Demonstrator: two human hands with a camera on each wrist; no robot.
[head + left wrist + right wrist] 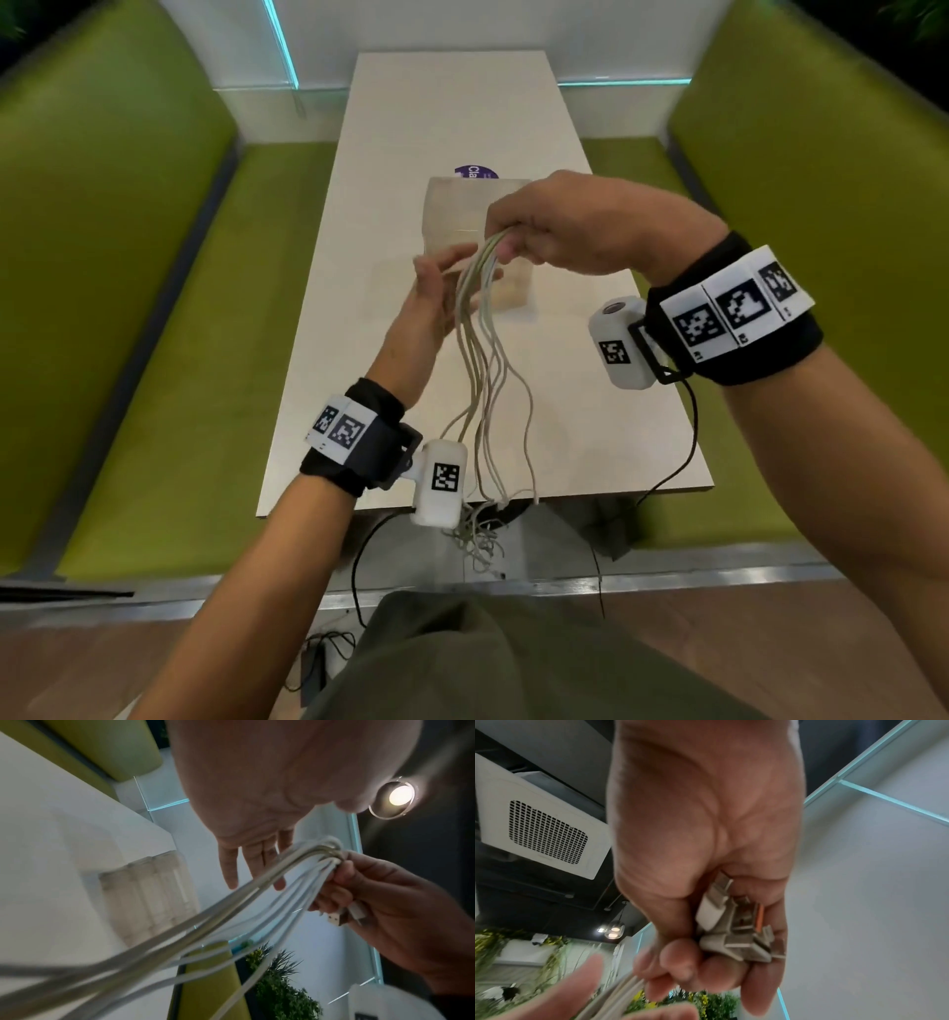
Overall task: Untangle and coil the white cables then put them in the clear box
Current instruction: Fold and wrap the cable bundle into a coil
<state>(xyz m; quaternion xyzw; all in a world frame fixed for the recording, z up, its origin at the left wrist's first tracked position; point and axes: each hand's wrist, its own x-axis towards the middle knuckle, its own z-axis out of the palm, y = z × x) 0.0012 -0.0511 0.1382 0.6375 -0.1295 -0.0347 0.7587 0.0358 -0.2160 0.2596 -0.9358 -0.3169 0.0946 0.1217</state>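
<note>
Several white cables (485,360) hang in a bundle from my right hand (552,226), which grips their plug ends above the table. The plugs (734,925) lie bunched in that palm with the fingers curled round them. The strands drop past the table's near edge into a loose tangle (480,539). My left hand (436,293) is beside the bundle with straight fingers (228,870), just behind the strands (231,902), holding nothing. The clear box (475,216) stands on the table behind both hands and shows at left in the left wrist view (149,894).
The narrow white table (452,118) runs between two green bench seats (128,308) (801,169). A purple round sticker (475,172) lies beyond the box. Black wires (688,447) from the wrist cameras hang near the table's front edge.
</note>
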